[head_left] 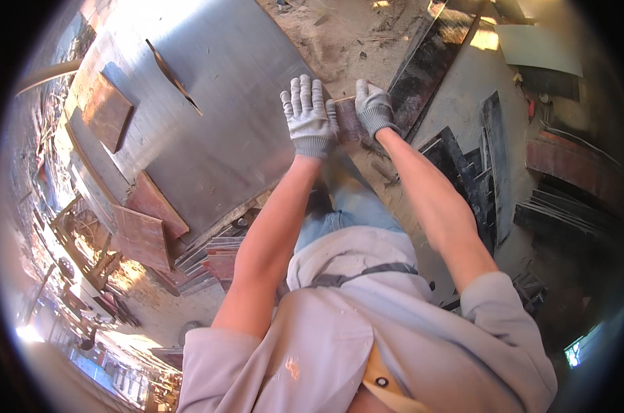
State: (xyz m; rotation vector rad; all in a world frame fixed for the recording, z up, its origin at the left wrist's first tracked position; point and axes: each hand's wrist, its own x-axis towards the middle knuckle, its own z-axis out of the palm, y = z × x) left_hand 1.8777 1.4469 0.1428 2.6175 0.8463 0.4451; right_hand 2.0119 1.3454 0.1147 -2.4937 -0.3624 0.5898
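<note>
A large grey metal sheet (209, 103) fills the upper left of the view, its near right corner reaching to the gloved hands. On it lie one square rusty plate (107, 110) near its left edge and one thin curved strip (173, 77) across its middle. Two more rusty plates (147, 220) overlap at the sheet's near edge, and below them a stack of thin sheets (212, 258) rests on the sandy ground (346, 34). To the right of the hands a long dark board (429, 62) runs up toward the far edge of the view, and further right several dark boards (477, 165) lie side by side, with another pile of dark sheets (560, 206) beyond them. Nothing lies between the two hands but the small reddish-brown plate (348, 122) itself. The left hand (310, 113), in a grey work glove, is spread flat with fingers straight, resting at the corner of the big sheet and touching the small plate's left edge. The right hand (374, 110), also gloved, is curled around the small plate's right edge and grips it. The plate sits between the hands, just off the sheet's corner, above the person's jeans.
</note>
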